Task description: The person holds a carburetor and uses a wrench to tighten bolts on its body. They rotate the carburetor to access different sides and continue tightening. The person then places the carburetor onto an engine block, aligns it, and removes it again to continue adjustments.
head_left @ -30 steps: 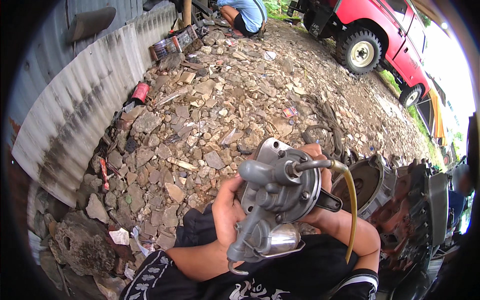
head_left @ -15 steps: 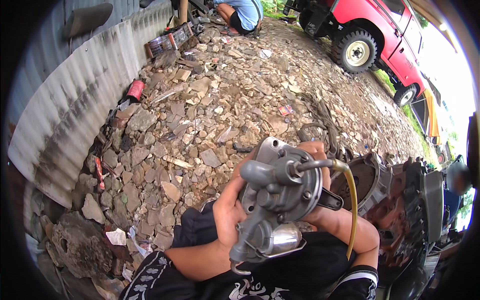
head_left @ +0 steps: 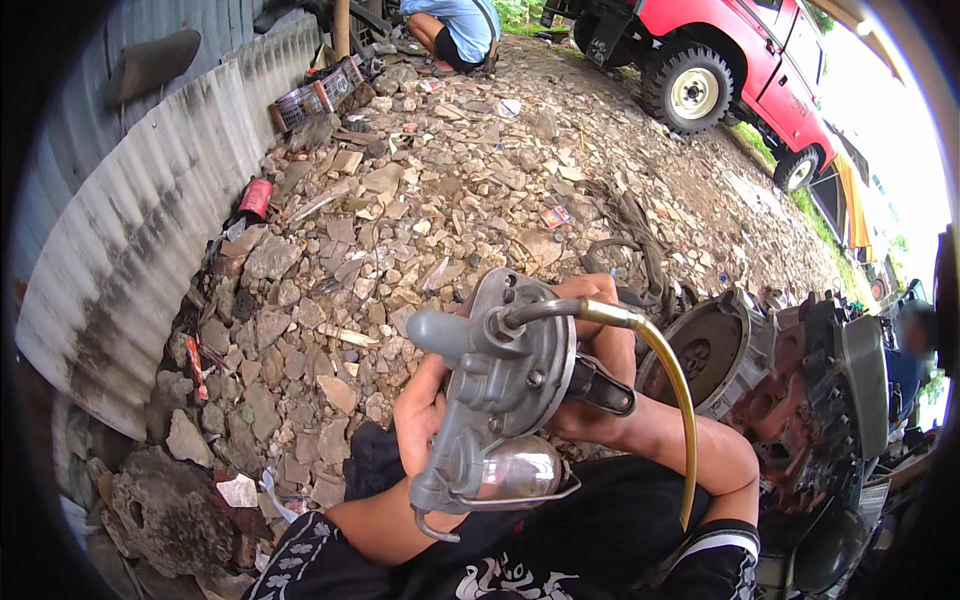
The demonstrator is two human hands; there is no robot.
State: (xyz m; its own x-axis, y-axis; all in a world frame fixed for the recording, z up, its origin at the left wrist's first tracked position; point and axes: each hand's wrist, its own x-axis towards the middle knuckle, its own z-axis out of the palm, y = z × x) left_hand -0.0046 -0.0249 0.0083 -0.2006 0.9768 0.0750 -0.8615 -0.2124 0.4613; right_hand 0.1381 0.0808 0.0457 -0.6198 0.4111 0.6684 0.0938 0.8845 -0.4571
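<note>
Close before me is a grey metal fuel pump [head_left: 500, 375], held up in both hands over my lap. A glass bowl [head_left: 520, 470] sits in a wire clip at its lower end. From its top fitting a yellowish hose [head_left: 670, 370] curves down on the right. My left hand [head_left: 418, 420] is closed around the pump's left side, its fingers partly hidden behind the casting. My right hand [head_left: 595, 345] grips it from behind on the right, beside a dark lever arm [head_left: 603, 390]; the fingertips are mostly covered.
Broken stone covers the ground [head_left: 400, 240]. An engine block [head_left: 800, 400] with a round flywheel [head_left: 700, 355] stands at my right. Corrugated sheets [head_left: 130, 230] line the left. Farther off are a crouching person [head_left: 455, 35], a plastic crate [head_left: 315, 95] and a red vehicle [head_left: 740, 60]. Another person [head_left: 905, 360] is at the right edge.
The pump has moved left and turned somewhat in my hands, its hose now arching wider to the right. Both hands keep their hold. The background has shifted slightly left.
</note>
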